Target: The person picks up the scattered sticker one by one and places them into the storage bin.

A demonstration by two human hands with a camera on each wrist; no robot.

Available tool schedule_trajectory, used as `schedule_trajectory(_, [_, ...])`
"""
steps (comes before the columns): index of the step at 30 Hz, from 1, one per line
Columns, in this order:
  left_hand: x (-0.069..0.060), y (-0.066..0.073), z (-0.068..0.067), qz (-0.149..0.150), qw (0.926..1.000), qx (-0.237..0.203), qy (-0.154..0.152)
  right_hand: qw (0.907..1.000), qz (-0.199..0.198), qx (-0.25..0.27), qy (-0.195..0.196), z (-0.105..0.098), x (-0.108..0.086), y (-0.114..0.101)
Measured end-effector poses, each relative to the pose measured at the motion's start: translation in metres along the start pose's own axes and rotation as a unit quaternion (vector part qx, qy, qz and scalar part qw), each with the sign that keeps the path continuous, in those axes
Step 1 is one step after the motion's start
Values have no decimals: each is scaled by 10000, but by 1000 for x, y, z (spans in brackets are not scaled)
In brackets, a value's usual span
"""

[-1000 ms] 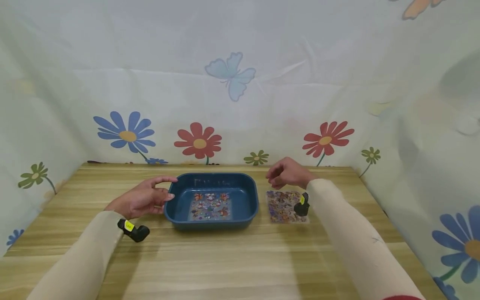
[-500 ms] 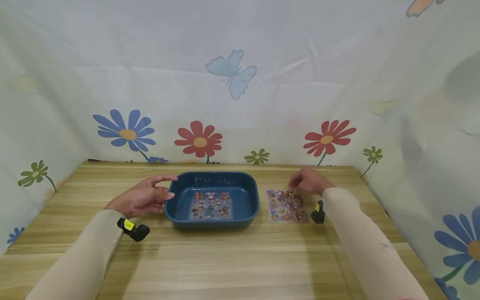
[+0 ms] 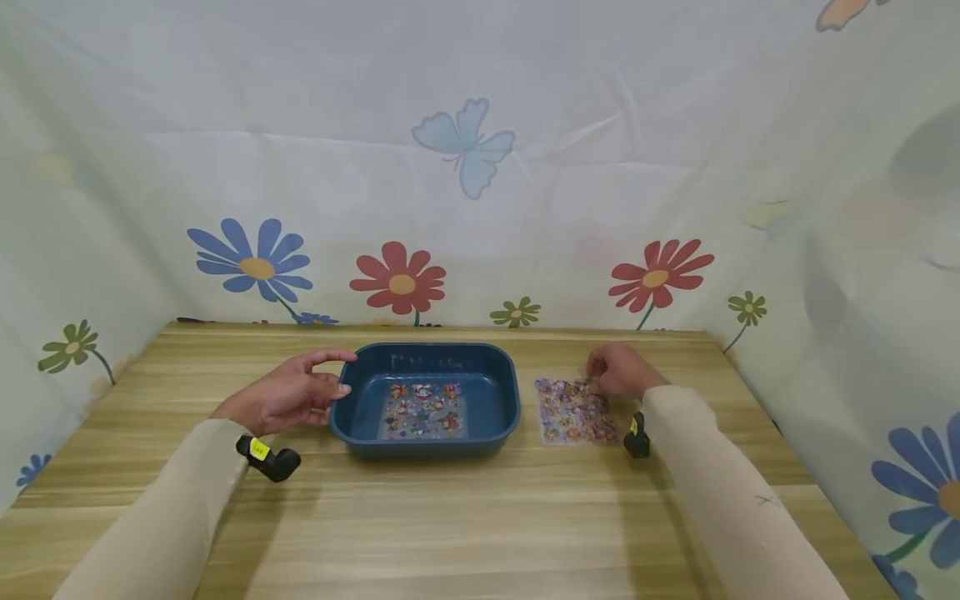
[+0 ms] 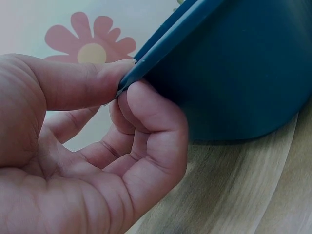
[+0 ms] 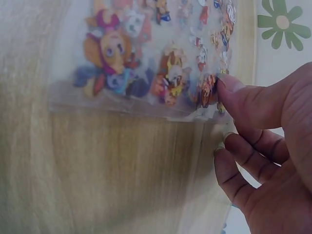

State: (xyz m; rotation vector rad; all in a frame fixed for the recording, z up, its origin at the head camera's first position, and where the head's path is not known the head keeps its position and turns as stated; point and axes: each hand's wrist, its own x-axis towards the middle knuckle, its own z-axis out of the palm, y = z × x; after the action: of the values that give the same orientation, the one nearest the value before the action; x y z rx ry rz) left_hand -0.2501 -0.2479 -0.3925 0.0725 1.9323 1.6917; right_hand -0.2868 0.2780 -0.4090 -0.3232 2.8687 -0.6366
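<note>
My left hand (image 3: 283, 395) pinches the left rim of a dark blue plastic basin (image 3: 427, 448), thumb over the edge and curled fingers below it, as the left wrist view shows. Inside the basin a clear sticker sheet (image 3: 423, 412) with colourful cartoon figures lies flat. To the right of the basin, more clear cartoon sticker sheets (image 3: 576, 414) lie on the table, their edges looking layered. My right hand (image 3: 624, 371) pinches their far right corner; in the right wrist view the thumb (image 5: 239, 95) lies on that corner and the index fingertip is hidden.
The wood-grain table (image 3: 420, 525) carries the basin and the sheets. A white flower-printed cloth (image 3: 300, 167) hangs behind and along both sides. Each sleeve has a small black camera (image 3: 637, 437) at the wrist.
My right hand has moved right from between the basin and the loose sheets to their far right corner, lowering onto it. My left hand and the basin have stayed in place.
</note>
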Motion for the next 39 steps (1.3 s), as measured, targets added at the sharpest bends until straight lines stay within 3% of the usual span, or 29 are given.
schedule_trajectory(7, [1,2,0,5,10000,16,-61,9999,-39,150,50,2,2,3])
schedule_trajectory(27, [3,2,1,-20,10000,-43,34,9962,-3,310,811,15,1,12])
schedule_trajectory(39, [1,0,-1,3,10000,44,20,9943,92,514,933,12,-6,13])
